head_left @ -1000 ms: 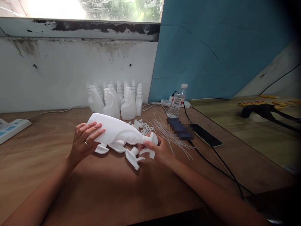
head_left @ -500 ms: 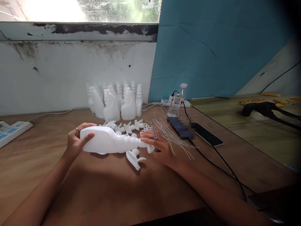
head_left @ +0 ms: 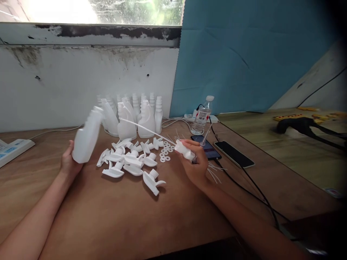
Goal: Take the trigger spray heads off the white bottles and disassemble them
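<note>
My left hand (head_left: pixel 69 160) is closed on the lower part of a white spray bottle (head_left: pixel 88 137), held upright with a slight tilt, its neck uncovered. Closed too, my right hand (head_left: pixel 196 164) grips a white trigger spray head (head_left: pixel 184 150), from which a thin white dip tube (head_left: pixel 146 128) points up and left. A slim tool with a clear handle (head_left: pixel 206 135) also sticks up from the right hand's fingers; its kind is unclear. Between both hands lie several loose spray heads (head_left: pixel 132 159) and small white washers (head_left: pixel 165 151).
Several white bottles (head_left: pixel 146 121) stand against the wall. Behind my right hand are loose thin tubes (head_left: pixel 215 175), a water bottle (head_left: pixel 201 117), and two phones, one dark (head_left: pixel 235 153) and one bluish (head_left: pixel 210 148), with black cables. A power strip (head_left: pixel 16 153) sits far left.
Bottle and spray head have come apart. The left hand has moved left and tipped the bottle upright; the right hand has drawn the head and its tube away to the right.
</note>
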Motion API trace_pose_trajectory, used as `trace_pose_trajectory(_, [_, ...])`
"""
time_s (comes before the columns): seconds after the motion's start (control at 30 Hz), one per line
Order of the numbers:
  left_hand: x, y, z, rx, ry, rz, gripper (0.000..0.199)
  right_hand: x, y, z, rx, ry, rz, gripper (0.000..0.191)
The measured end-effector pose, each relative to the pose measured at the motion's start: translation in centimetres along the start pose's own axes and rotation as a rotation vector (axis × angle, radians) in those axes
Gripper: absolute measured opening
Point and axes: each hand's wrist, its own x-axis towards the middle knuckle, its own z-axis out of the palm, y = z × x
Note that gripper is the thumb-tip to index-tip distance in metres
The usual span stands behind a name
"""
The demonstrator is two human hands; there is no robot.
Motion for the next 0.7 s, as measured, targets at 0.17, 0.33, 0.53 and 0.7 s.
trace_pose_trajectory(0.17, [0.7, -3.1, -0.4, -0.088, 0.050, -0.071, 0.048, -0.8, 0.0, 1.0, 0.022, -0.024, 0.179, 0.024])
trace_pose_trajectory(0.33, [1.6, -4.7, 0.5, -0.091, 0.007, -0.115, 0.052, -1.2, 0.0, 1.4, 0.077, -0.087, 0.194, 0.026])
trace_pose_trajectory(0.53, [3.5, -4.9, 3.3, -0.086, -0.158, -0.179, 0.056, -1.4, 0.3, 1.6, 0.048, -0.103, 0.226, 0.025])
trace_pose_trajectory(0.7, [4.3, -5.0, 4.6, -0.063, -0.223, -0.207, 0.053, -1.5, 0.4, 1.7, 0.064, -0.139, 0.233, 0.025])
